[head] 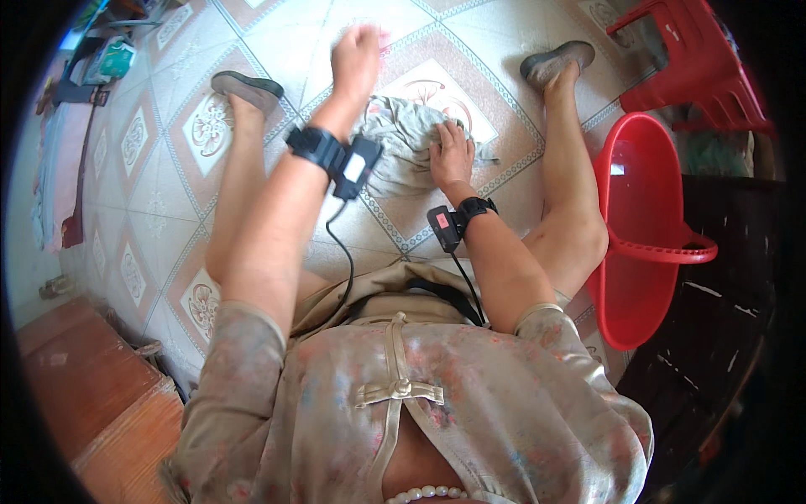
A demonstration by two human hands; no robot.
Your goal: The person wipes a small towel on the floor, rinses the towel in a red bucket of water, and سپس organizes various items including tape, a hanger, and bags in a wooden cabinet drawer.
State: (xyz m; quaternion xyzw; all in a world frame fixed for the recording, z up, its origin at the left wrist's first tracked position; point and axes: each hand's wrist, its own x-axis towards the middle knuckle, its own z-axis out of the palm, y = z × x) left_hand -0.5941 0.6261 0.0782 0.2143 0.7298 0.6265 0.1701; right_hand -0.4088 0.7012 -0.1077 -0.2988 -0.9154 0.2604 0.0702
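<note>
A crumpled grey-green cloth [400,142] with a small coloured print lies on the tiled floor between the feet. My right hand [452,151] rests on its right side, palm down with the fingers slightly apart. Above the cloth's upper left edge is my left hand [356,63], raised, blurred and with curled fingers. A blurred reddish patch shows beside it; whether the hand holds anything is unclear. Both wrists wear black straps with small cabled devices.
At the right stand a red plastic basket [642,283] with a handle, a red plastic stool [686,57] and dark furniture [718,315]. Reddish-brown wooden furniture [94,372] is at lower left. Hanging fabrics [60,170] and a green package [116,60] are at upper left.
</note>
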